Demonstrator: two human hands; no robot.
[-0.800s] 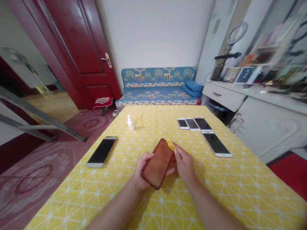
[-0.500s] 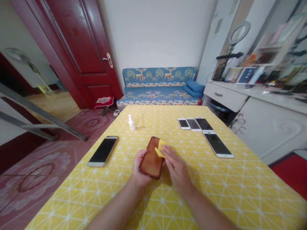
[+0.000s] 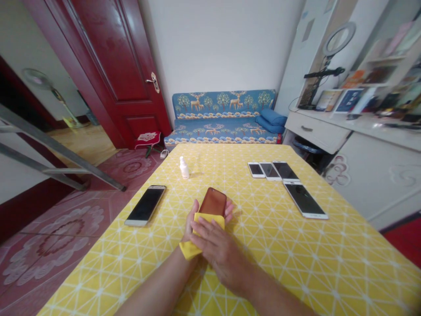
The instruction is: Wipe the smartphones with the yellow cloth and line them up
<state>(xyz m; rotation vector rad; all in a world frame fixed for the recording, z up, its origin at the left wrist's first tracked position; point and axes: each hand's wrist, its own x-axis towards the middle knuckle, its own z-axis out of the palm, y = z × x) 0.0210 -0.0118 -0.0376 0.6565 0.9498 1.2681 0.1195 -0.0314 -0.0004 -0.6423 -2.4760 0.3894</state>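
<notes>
A brown phone case [image 3: 213, 202] lies tilted in my left hand [image 3: 190, 224]. The thumb is along its left edge and the fingertips show past its right edge. Whether a phone sits inside the case, I cannot tell. Over the lower part of the case is a yellow cloth [image 3: 208, 217], with one corner hanging across my left wrist. My right hand [image 3: 219, 245] presses that cloth down, fingers laid over it. The lower end of the case is hidden beneath cloth and hand.
A dark-screened phone [image 3: 146, 206] lies to the left, and a white spray bottle [image 3: 184, 168] stands farther back. Several white phones lie at the right, the nearest phone [image 3: 305, 199] below the others. A patterned yellow tablecloth [image 3: 131, 272] covers the table.
My right hand has moved the cloth from the case's upper right down over its lower part, spreading it wider. My left fingertips now show at the right edge. The view has shifted slightly.
</notes>
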